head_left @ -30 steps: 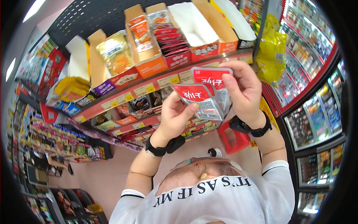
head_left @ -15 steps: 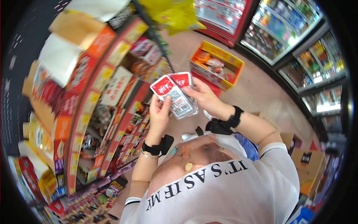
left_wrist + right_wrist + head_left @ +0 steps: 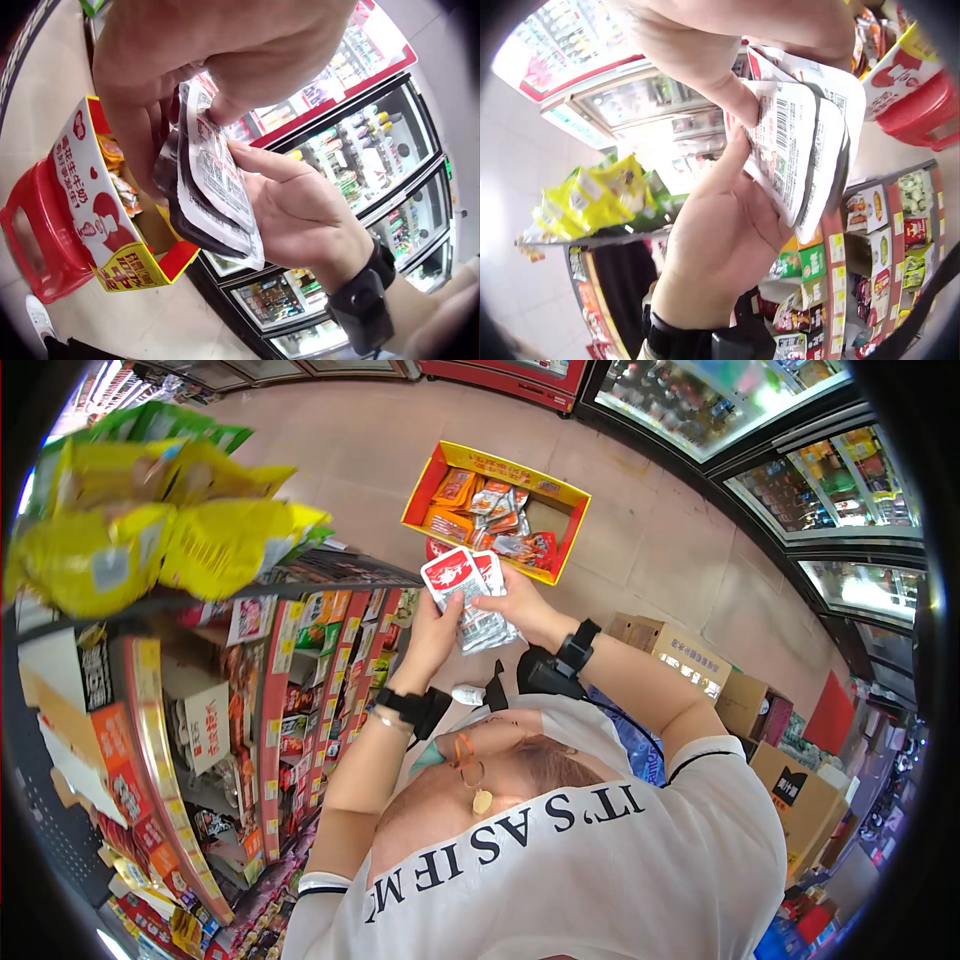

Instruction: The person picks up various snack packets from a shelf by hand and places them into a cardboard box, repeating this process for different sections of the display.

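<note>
Several flat red-and-white snack packets [image 3: 453,573] overlap in a small stack between my hands, printed backs facing up. My left hand [image 3: 434,640] pinches the stack from the left, thumb on top. From the other side my right hand [image 3: 530,612] holds its right edge, thumb lying over the packets. In the left wrist view the layered edges of the packets [image 3: 217,180] show between the left hand [image 3: 225,52] and the right palm [image 3: 304,214]. A barcode shows on the top packet [image 3: 784,139] in the right wrist view.
Just beyond the hands, a yellow-and-red carton [image 3: 563,555] holding orange and red snack packets stands on a red stool [image 3: 30,232]. Snack shelves [image 3: 270,730] run along the left, with yellow bags [image 3: 225,545] hanging at their end. Cardboard boxes [image 3: 690,660] and glass-door fridges [image 3: 810,490] are at right.
The view has swung right, away from the shelf boxes toward the carton. The packets, fanned apart earlier, now lie closer together in both hands, lower and nearer the body.
</note>
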{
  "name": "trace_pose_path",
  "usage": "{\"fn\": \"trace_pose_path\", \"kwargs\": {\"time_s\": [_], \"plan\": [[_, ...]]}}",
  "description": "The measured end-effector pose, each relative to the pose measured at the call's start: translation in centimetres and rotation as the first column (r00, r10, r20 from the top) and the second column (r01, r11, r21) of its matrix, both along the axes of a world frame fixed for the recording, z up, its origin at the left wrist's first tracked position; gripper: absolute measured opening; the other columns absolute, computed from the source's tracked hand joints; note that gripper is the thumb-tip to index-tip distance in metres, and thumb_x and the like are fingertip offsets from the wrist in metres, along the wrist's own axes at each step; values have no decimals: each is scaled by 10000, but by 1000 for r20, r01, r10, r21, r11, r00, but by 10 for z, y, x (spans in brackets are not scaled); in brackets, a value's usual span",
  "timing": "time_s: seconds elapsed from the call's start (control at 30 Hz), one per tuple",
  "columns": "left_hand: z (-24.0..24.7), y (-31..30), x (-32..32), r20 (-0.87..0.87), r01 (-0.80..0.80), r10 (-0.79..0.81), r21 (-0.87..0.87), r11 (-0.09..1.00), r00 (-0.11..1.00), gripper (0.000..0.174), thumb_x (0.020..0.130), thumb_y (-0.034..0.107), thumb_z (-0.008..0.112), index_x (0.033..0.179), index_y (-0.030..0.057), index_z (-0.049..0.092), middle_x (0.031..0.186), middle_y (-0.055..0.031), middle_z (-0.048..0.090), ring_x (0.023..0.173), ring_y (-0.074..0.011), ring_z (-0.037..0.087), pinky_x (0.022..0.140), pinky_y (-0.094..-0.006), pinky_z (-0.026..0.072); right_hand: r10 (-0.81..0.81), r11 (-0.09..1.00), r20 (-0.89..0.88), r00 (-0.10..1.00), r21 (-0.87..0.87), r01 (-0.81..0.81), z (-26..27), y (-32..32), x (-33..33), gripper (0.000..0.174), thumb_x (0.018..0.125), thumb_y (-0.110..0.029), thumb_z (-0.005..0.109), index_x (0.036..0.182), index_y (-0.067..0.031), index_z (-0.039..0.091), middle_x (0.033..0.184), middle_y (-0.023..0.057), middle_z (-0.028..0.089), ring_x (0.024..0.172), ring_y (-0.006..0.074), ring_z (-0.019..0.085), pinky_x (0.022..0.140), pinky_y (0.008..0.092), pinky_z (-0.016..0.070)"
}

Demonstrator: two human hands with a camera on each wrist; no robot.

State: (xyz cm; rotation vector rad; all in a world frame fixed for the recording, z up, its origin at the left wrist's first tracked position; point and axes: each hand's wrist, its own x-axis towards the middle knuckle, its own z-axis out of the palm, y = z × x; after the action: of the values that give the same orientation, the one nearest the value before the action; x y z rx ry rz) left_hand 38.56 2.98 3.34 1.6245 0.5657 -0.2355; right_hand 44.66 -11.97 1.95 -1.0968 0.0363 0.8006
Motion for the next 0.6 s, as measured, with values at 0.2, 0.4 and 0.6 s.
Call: {"fn": "trace_pose_path", "kwargs": {"time_s": [0.2,0.4,0.6], "plan": [[-91,-34,76,-37,100,-98,74,992,995,468,886,147,553,1277,1,341,1065,-103,571,944,-143,569,712,-272,490,-120,992,-390,913,-4,128,-94,-29,84,349,767,71,609,1094,-1,509,1007,128,629,888,238,632,752,398,528],[-106,-44,123,-312,138,-144,-40,990,939,661,853,126,580,1405,70,221,1101,-133,570,894,-168,584,681,-295,496,-340,917,-670,659,-83,389,-193,-37,123,231,813,34,575,1044,23,558,971,156,632,845,299,635,726,465,528],[-121,-40,111,-245,283,-239,164,945,940,495,832,151,617,1280,50,434,1142,-138,574,886,-165,579,744,-277,476,-673,729,-590,446,-425,538,-250,-23,125,182,783,4,625,959,14,582,927,152,638,811,293,633,702,437,514]]}}
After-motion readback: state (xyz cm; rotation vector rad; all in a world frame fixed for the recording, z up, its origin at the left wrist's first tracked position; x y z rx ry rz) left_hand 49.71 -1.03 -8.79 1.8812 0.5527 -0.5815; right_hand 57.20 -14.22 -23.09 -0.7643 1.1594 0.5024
